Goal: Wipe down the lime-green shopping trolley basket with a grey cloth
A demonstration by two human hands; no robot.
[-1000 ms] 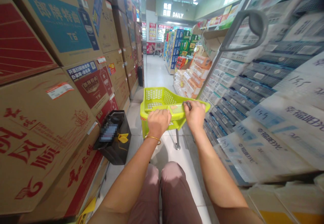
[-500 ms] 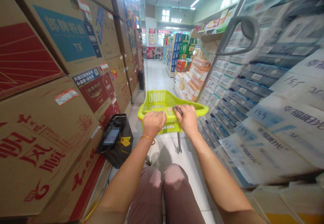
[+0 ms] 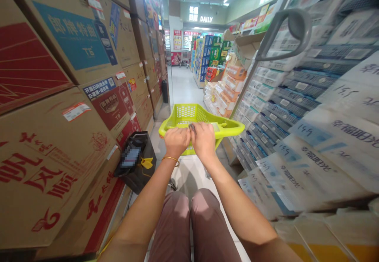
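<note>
A lime-green plastic shopping cart [image 3: 192,114] stands in the aisle in front of me. My left hand [image 3: 176,141] is closed on the near rim of the cart, a gold bangle on its wrist. My right hand [image 3: 203,139] is closed on the same rim right beside the left, knuckles nearly touching, and a small dark object shows at its fingertips. The basket looks empty through its mesh. My legs in mauve trousers are below.
Stacked brown cartons [image 3: 59,127] wall the left side. A black bag [image 3: 136,165] sits on the floor against them. Shelves of white and blue packs [image 3: 310,127] crowd the right, with a grey metal handle [image 3: 291,27] sticking out. The tiled aisle [image 3: 183,86] runs ahead.
My right hand has slid left along the cart rim until it sits next to my left hand. The cart has swung slightly left.
</note>
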